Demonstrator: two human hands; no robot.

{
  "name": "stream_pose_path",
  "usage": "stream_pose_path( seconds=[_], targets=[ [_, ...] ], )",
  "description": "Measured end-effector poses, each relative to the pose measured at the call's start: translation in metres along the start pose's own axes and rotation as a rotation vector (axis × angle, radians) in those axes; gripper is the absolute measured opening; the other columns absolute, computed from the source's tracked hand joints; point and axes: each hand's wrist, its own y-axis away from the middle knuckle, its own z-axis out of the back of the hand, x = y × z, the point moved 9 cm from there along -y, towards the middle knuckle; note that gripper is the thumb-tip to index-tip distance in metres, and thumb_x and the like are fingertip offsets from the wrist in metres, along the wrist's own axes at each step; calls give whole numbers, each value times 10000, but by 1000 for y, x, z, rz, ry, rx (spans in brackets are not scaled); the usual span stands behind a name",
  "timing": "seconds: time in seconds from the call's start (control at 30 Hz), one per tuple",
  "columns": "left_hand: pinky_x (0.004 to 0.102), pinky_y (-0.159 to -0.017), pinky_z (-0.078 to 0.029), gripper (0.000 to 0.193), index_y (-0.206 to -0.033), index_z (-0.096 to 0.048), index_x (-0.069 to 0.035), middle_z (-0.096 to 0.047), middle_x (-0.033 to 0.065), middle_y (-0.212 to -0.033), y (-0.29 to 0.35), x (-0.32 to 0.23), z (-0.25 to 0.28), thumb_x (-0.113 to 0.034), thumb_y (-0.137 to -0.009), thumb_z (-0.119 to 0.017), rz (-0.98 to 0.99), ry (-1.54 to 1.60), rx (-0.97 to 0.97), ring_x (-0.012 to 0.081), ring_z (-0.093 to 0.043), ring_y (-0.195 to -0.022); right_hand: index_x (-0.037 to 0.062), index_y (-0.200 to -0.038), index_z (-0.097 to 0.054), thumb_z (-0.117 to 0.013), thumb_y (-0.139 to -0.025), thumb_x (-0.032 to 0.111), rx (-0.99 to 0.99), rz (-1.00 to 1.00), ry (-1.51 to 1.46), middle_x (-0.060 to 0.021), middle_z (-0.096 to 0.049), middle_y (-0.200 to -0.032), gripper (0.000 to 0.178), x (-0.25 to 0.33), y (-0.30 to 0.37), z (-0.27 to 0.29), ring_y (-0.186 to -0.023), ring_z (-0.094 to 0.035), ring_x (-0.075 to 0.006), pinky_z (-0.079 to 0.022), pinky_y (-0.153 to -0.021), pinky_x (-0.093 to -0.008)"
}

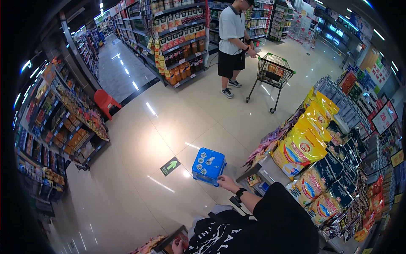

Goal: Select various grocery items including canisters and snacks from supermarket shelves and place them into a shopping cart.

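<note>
A blue, box-shaped plastic stool with several pale round patterns on its top is in front of me, below the middle of the view. The fingers of my right hand are closed at the stool's near right corner; a dark watch is on that wrist. My left hand shows only in part at the lower edge, beside a low display. Its fingers are mostly hidden, so whether it holds anything cannot be made out.
Yellow and dark food bags are stacked on a display to my right. A person holds a shopping cart ahead. A red plastic stool stands at an aisle entrance. Stocked shelves line the left; a green arrow floor sign lies nearby.
</note>
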Motion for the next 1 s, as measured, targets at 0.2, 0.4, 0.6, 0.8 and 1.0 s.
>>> stream_pose_path(
  seconds=[0.2, 0.4, 0.6, 0.8, 1.0],
  targets=[
    [361, -804, -545, 504, -1330, -575, -16, -674, 145, -1163, -90, -2, 32, -323, -944, -680, 147, -39, 21, 282, -664, -978, 8, -1225, -627, -705, -908, 230, 87, 75, 268, -111, -718, -987, 395, 44, -52, -61, -821, -684, -200, -557, -728, -349],
    [360, -813, -549, 514, -1343, -568, -28, -671, 144, -1173, -225, -49, 77, -331, -942, -679, 151, -113, 153, 275, -664, -981, 40, -1151, -661, -701, -869, 200, -144, -355, 223, -80, -685, -824, 327, -82, -64, -4, -628, -644, -164, -508, -479, -321],
    [359, -822, -553, 525, -1357, -562, -40, -668, 144, -1183, -373, -129, 128, -339, -941, -678, 137, -18, 212, 269, -665, -983, 54, -1170, -610, -648, -875, 180, -296, -683, -603, -119, -664, -877, 323, -142, -35, -22, -631, -677, -287, -537, -490, -397],
    [297, -616, -500, 369, -1252, -566, -27, -675, 84, -985, -515, -257, 144, -192, -934, -656, 105, -235, 101, 187, -684, -785, 64, -1219, -611, -670, -893, 212, -490, -519, -284, -87, -690, -972, 363, 21, -85, -69, -739, -711, -236, -549, -605, -362],
    [297, -623, -484, 391, -1277, -561, -42, -669, 71, -1016, -572, -400, 94, -201, -926, -630, -25, -265, 95, 179, -683, -796, 58, -1223, -629, -680, -887, 211, -502, -543, -169, -85, -708, -980, 373, 52, -174, -74, -756, -707, -215, -542, -610, -345]
  ],
)
